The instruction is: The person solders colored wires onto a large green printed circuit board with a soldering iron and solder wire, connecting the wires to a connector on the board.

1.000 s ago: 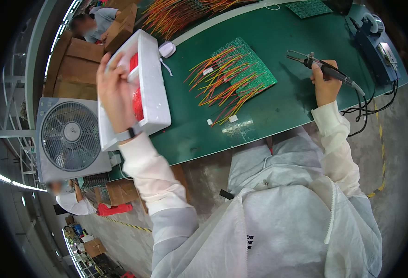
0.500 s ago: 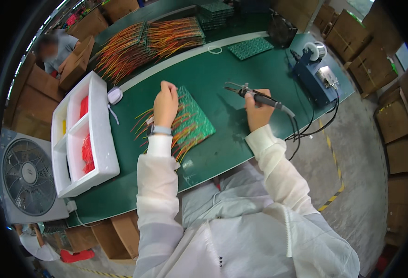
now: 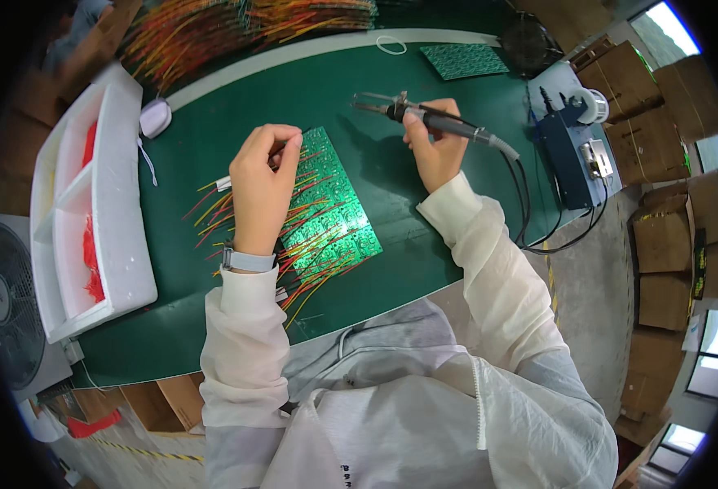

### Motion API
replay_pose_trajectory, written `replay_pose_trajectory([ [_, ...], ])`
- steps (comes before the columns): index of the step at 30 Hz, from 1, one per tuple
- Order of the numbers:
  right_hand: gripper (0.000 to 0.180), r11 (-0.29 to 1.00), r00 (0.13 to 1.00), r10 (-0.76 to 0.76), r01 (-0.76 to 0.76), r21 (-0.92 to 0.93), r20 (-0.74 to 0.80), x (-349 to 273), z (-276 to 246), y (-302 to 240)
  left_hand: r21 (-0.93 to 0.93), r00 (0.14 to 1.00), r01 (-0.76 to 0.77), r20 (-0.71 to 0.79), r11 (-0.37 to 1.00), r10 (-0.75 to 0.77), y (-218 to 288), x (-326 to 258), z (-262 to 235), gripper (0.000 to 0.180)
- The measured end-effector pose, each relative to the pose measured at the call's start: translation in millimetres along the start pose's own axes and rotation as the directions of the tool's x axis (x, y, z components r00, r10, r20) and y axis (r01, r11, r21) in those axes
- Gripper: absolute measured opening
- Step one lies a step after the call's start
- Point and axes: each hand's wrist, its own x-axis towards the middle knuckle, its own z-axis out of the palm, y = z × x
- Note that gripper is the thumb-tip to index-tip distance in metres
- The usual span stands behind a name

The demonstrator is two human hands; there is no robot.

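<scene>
A green circuit board (image 3: 338, 196) lies on the bench, with several red, yellow and black wires (image 3: 293, 220) standing out from it towards the left. Over its far left corner is my left hand (image 3: 262, 183), thumb and fingers pinched together; what they hold, if anything, is too small to make out. My right hand (image 3: 439, 151) grips a soldering iron (image 3: 448, 124) by its grey and black handle. The iron's metal tip, with a thin metal tube beside it, points left, in the air beyond the board's far edge. Its cable bends down to the right.
A blue soldering station (image 3: 567, 151) with a solder spool (image 3: 594, 106) stands at the right. On the left is a white foam box (image 3: 134, 244) with red pieces, near a fan (image 3: 4, 301). Wired boards (image 3: 196, 37) are stacked at the back; another bare board (image 3: 465, 61) lies far right.
The view has shifted. My left hand has drawn left off the board's middle to its far left corner. The soldering iron has come nearer to the board, still in my right hand.
</scene>
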Motion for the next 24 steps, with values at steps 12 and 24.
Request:
replay_pose_trajectory([
  [12,0.025,0.997,0.997,-0.019,0.014,0.073,0.07,-11,-6,-11,-0.205,0.981,0.193,0.046,0.96,-0.188,-4,-4,1,0.008],
  [24,0.028,0.988,0.991,-0.083,0.068,0.137,0.105,-11,1,-17,-0.144,0.956,0.214,-0.171,0.966,-0.237,4,-1,-13,0.006],
])
